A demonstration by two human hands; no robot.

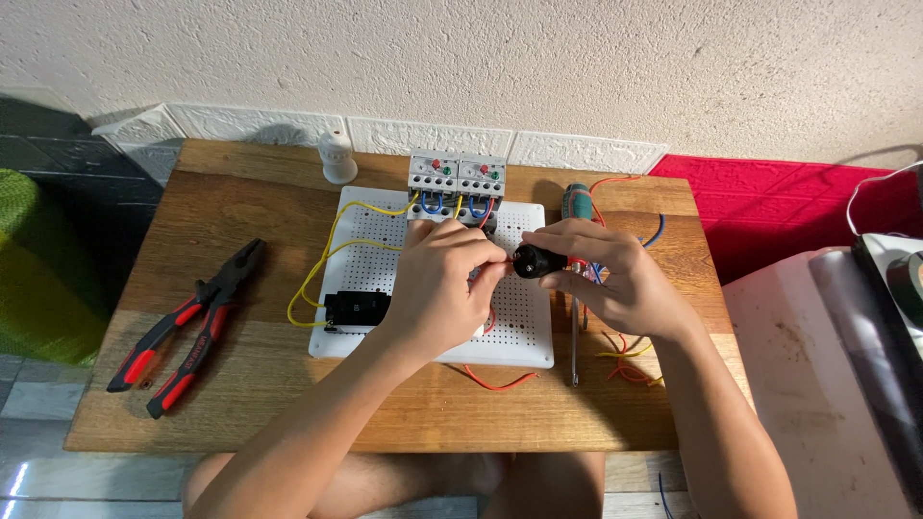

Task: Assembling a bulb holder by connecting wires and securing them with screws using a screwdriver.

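From the head view, both hands meet over a white perforated board (524, 332) that lies on a low wooden table (260, 404). The right hand (615, 284) holds a small round black part (535, 260) just above the middle of the board, its grip pinching the part between thumb and fingers. The left hand (444, 288) reaches in from the other side, its fingertips pressed together against the near edge of the same black part; whether they hold a wire there cannot be told.

At the far edge of the board stand two grey switch units (457, 175) with red and green buttons, blue and red wires running down from them. Yellow wires (322, 264) loop along the board's left side to a black box (357, 308) fixed near its left corner. A red wire (495, 383) curls out from under the board's near edge.

Red-and-black pliers (187, 332) lie on the table well to the left. A screwdriver (576, 279) with a green handle lies just right of the board, beside loose wire scraps (630, 360). A white lamp holder (336, 159) stands at the table's far edge
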